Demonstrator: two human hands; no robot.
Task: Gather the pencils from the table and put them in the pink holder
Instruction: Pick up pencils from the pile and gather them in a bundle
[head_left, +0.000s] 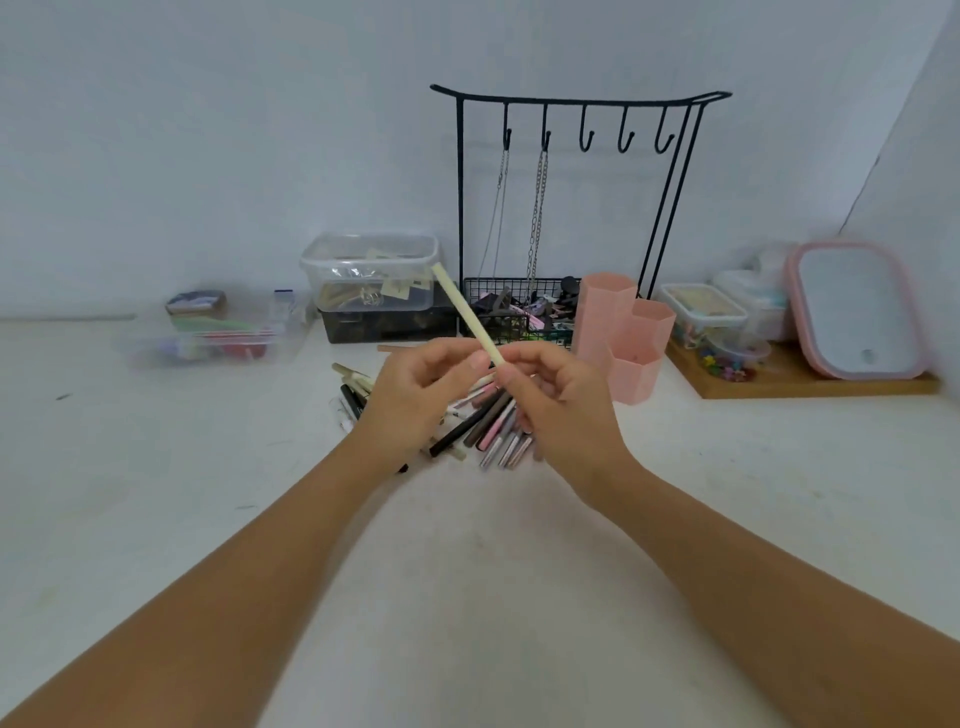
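Observation:
A cream pencil (464, 308) sticks up and to the left above the table, pinched where my left hand (415, 400) and my right hand (563, 410) meet. My right hand also grips a bundle of dark, pink and silver pencils (493, 423) that fans down to the left. Beneath my hands lies a pile of pencils (350, 392) on the white table (182, 467), partly hidden. The pink holder (623, 335), made of three hexagonal tubes, stands just right of my right hand, apart from it.
A black hook rack (576, 156) with chains stands behind, over a wire basket (519, 312). Clear boxes (371, 275) sit at the back left, another clear case (218, 332) farther left. A wooden tray (800, 376) with containers and a pink-rimmed mirror (857, 312) is at right.

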